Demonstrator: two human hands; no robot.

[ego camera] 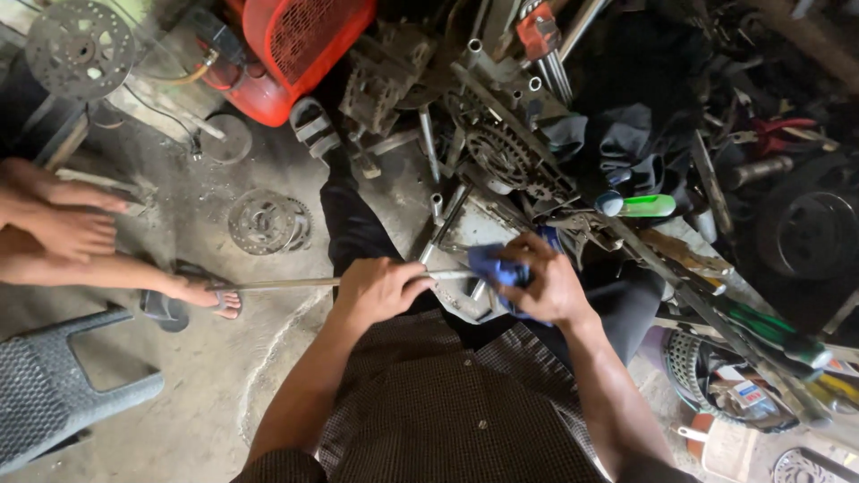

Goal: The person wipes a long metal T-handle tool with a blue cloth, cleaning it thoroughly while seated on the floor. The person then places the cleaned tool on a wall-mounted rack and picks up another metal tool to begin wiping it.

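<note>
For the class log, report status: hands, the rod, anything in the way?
Left hand gripping thin metal rod. Right hand pressing blue cloth on it. Another person's foot by the far end.

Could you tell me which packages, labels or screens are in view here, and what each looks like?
Spray can: lying right of centre in the parts pile, green body, blue cap.
Small packets: bottom right inside a ribbed ring, flat, white with red and blue.
No screens or signs in view.

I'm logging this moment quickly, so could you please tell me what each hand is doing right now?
Left hand: closed around the metal rod.
Right hand: closed on a blue cloth, pressed around the rod's end.
</note>
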